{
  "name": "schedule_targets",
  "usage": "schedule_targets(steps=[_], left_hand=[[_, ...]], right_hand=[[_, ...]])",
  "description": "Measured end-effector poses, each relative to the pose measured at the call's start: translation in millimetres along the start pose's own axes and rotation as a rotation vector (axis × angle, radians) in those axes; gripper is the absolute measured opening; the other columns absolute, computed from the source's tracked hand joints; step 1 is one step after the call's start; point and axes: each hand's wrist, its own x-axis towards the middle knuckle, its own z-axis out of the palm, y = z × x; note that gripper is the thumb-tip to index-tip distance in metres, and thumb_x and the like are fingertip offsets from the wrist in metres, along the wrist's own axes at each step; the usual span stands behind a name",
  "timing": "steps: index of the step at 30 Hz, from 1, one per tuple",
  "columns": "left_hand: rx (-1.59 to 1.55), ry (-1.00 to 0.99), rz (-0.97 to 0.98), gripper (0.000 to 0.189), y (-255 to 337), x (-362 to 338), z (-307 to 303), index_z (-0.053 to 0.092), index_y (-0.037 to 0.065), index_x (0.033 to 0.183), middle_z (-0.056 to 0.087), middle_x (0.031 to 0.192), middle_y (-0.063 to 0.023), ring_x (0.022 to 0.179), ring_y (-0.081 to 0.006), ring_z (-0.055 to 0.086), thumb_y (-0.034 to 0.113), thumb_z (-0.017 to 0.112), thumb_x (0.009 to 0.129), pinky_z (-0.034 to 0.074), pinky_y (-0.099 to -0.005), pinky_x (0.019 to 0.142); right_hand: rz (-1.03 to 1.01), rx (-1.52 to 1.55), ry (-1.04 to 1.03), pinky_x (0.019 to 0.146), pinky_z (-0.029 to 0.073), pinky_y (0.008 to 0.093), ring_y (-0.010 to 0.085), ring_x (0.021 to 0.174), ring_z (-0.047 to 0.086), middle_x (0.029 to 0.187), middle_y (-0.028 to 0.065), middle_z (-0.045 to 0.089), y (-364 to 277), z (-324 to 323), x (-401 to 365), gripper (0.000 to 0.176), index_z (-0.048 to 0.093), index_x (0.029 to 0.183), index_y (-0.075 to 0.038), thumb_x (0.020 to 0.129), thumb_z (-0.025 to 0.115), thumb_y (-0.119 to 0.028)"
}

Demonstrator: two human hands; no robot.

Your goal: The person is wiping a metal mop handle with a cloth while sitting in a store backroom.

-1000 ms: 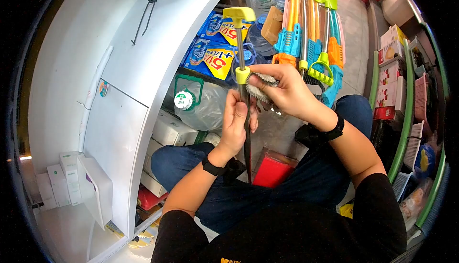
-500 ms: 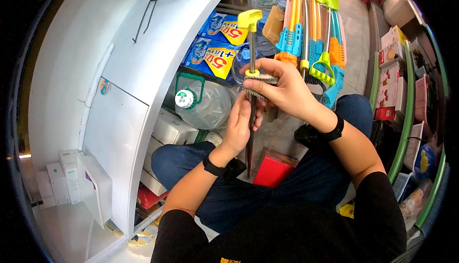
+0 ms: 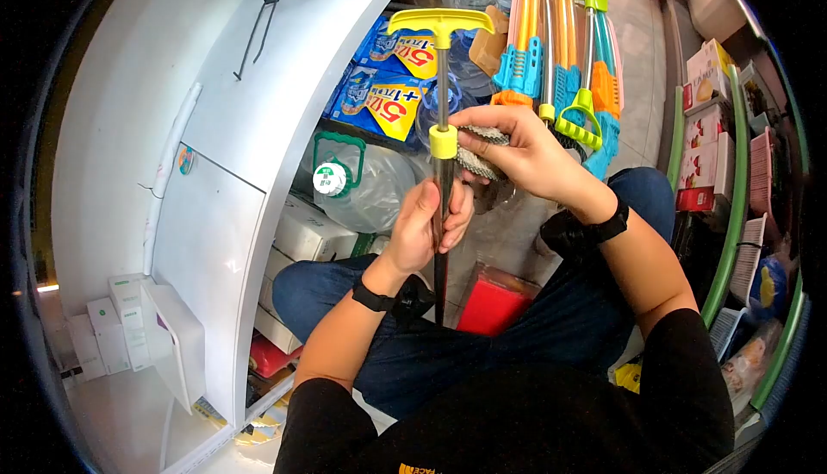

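Note:
My left hand is closed around the dark tube of a pump-like tool standing nearly upright over my lap. It has a yellow T-handle, a bare metal rod and a yellow collar. My right hand pinches a folded grey-and-white patterned cloth right beside the collar. Part of that cloth is hidden behind my fingers. Below, between my legs, lies a red box.
Blue and orange toy water guns and a toy shovel with a green handle lie ahead to the right. A large water bottle and blue packs fill the white counter's underside. Stocked shelves line the right.
The yellow handle has turned so its full T width shows. My right hand and cloth have shifted from around the collar to its right side, and the left hand is slightly lower.

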Motion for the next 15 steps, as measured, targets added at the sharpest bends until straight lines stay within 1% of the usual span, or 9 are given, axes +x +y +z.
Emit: schedule_targets(steps=[3,6,9,10,13,15], left_hand=[[-0.025,0.006,0.016,0.053,-1,0,2,0.043,0.008,0.096,0.039,0.073,-0.0015,0.055,-0.0098,0.041,0.060,0.034,0.106,0.034,-0.0240,0.047],[-0.043,0.098,0.018,0.049,1,-4,2,0.047,0.007,0.100,0.044,0.078,-0.0014,0.061,-0.0084,0.043,0.054,0.037,0.108,0.036,-0.0226,0.052],[0.305,0.269,0.059,0.052,-9,1,19,0.046,0.005,0.108,0.043,0.077,-0.0020,0.060,-0.0103,0.042,0.056,0.035,0.108,0.037,-0.0245,0.053],[0.355,0.312,0.085,0.052,-14,1,17,0.047,0.004,0.111,0.045,0.079,-0.0022,0.062,-0.0105,0.042,0.054,0.034,0.109,0.036,-0.0244,0.055],[0.282,0.272,0.057,0.051,-14,-3,12,0.047,0.005,0.108,0.044,0.078,-0.0016,0.059,-0.0097,0.040,0.055,0.035,0.108,0.035,-0.0238,0.052],[0.189,0.208,0.023,0.052,-7,-5,9,0.046,0.007,0.100,0.042,0.075,-0.0007,0.057,-0.0089,0.039,0.057,0.034,0.107,0.033,-0.0233,0.050]], right_hand=[[-0.062,0.049,-0.001,0.092,0.050,0.0275,0.0084,0.101,0.063,0.108,0.0099,0.074,-2,4,1,0.032,0.067,0.125,0.003,0.097,0.069,-0.013],[0.001,0.158,-0.030,0.074,0.051,0.0224,0.0033,0.082,0.060,0.095,-0.0003,0.069,-12,13,-3,0.025,0.067,0.117,0.003,0.098,0.069,-0.013],[0.010,-0.123,0.027,0.074,0.051,0.0229,0.0033,0.082,0.059,0.091,-0.0014,0.069,-7,17,-3,0.022,0.067,0.111,0.002,0.097,0.071,-0.015],[-0.099,-0.146,0.093,0.069,0.052,0.0312,0.0085,0.076,0.061,0.083,0.0100,0.070,-3,22,-2,0.028,0.068,0.102,0.004,0.092,0.076,-0.021],[-0.107,-0.289,0.081,0.070,0.051,0.0308,0.0088,0.077,0.061,0.082,0.0116,0.070,-5,22,-3,0.027,0.069,0.102,0.004,0.093,0.074,-0.020],[-0.087,-0.180,0.088,0.076,0.053,0.0305,0.0094,0.081,0.063,0.087,0.0113,0.073,-6,22,-4,0.023,0.069,0.107,0.005,0.095,0.072,-0.015]])
